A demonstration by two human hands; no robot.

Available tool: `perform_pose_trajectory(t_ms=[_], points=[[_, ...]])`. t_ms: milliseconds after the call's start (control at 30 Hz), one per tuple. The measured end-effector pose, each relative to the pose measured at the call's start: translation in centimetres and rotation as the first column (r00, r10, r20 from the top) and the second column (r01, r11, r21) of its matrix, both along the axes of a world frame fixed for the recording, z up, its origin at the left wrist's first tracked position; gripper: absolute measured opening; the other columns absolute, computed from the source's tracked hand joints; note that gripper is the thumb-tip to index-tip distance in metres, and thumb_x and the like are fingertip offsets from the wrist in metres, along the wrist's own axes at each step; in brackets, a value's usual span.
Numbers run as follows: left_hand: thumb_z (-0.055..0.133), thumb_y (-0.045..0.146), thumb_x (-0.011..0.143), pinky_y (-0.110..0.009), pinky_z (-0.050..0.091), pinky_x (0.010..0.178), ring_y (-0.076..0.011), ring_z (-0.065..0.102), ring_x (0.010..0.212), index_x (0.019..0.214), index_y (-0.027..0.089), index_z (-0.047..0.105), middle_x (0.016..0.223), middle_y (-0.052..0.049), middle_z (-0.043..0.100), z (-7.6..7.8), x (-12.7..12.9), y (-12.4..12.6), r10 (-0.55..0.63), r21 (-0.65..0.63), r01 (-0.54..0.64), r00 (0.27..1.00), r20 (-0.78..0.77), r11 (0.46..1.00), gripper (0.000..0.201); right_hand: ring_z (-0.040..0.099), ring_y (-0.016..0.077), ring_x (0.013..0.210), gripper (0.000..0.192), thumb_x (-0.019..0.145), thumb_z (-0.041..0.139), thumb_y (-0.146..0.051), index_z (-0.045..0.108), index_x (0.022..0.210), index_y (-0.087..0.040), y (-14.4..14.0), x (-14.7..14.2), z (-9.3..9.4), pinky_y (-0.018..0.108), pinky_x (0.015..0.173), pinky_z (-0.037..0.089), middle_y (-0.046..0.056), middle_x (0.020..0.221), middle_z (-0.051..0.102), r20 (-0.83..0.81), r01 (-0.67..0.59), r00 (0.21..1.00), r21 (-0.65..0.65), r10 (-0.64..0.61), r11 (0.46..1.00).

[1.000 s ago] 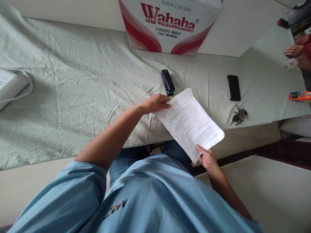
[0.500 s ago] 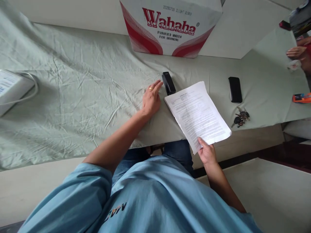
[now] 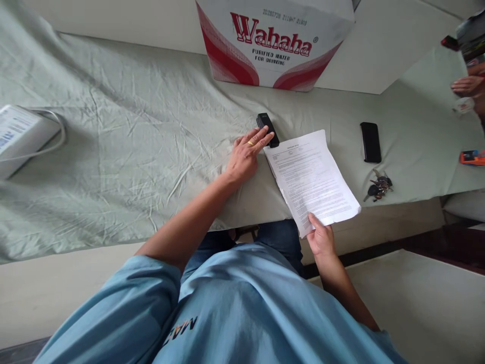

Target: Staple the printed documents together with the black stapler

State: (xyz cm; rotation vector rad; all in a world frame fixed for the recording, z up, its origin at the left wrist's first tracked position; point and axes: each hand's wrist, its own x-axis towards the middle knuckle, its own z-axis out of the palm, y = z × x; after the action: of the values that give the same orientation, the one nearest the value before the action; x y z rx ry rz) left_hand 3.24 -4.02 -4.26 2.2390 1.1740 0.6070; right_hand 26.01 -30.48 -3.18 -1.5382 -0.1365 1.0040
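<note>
Stapler (image 3: 268,129): a small black bar lying on the cloth-covered counter (image 3: 125,151), its long axis running from upper left to lower right, the near end aimed at the top corner of your papers (image 3: 312,179). Your left hand (image 3: 246,157) lies flat on the cloth beside it, fingers (image 3: 261,139) extended and loosely together, their tips touching the stapler's near end; a ring shows on one finger. Papers: a white printed stack, tilted, its far corner just beside the stapler and its near edge hanging off the counter. Your right hand (image 3: 320,236) pinches that near corner, thumb on top, the other fingers hidden beneath. Beyond the stapler, a red-and-white box (image 3: 276,43) stands against the wall. Right of the papers lie a phone (image 3: 370,142) and keys (image 3: 379,185), well apart from the stapler. At far left sits a white device (image 3: 20,136) with a cable. Another person's hand (image 3: 468,86) shows at the far right edge.
</note>
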Motion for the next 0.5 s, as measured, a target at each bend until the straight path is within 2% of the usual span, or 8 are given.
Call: perform_pose_trajectory(t_ms=[167, 367, 500], points=[[0.046, -0.001, 0.092, -0.059, 0.032, 0.134, -0.0301, 0.038, 0.172, 0.169, 0.039, 0.058, 0.185, 0.001, 0.042, -0.45, 0.08, -0.18, -0.016, 0.052, 0.018, 0.999, -0.037, 0.998, 0.087, 0.082, 0.0226, 0.125, 0.057, 0.071, 0.101, -0.032, 0.084, 0.125, -0.034, 0.15, -0.1, -0.27, 0.037, 0.109, 0.07, -0.002, 0.133, 0.087, 0.011, 0.009, 1.0, 0.0, -0.009, 1.0], [0.048, -0.001, 0.092, -0.067, 0.02, 0.139, -0.0304, 0.045, 0.167, 0.168, 0.043, 0.058, 0.186, 0.003, 0.038, 0.08, 0.26, -0.48, -0.027, 0.007, 0.028, 0.995, -0.1, 1.0, 0.088, 0.083, 0.0239, 0.124, 0.063, 0.07, 0.102, -0.032, 0.082, 0.129, -0.034, 0.24, -0.09, -0.12, 0.038, 0.105, 0.07, -0.001, 0.137, 0.086, -0.039, 0.008, 0.999, -0.006, -0.008, 1.0], [0.044, -0.002, 0.092, -0.065, 0.018, 0.141, -0.0287, 0.053, 0.162, 0.168, 0.043, 0.057, 0.186, 0.002, 0.039, -0.42, 0.08, -0.28, -0.026, -0.002, 0.026, 0.999, -0.041, 1.0, 0.089, 0.082, 0.0269, 0.127, 0.061, 0.071, 0.102, -0.034, 0.083, 0.129, -0.032, -0.22, -0.18, -0.17, 0.042, 0.105, 0.071, 0.001, 0.132, 0.087, -0.046, -0.033, 0.998, -0.012, 0.032, 0.999]])
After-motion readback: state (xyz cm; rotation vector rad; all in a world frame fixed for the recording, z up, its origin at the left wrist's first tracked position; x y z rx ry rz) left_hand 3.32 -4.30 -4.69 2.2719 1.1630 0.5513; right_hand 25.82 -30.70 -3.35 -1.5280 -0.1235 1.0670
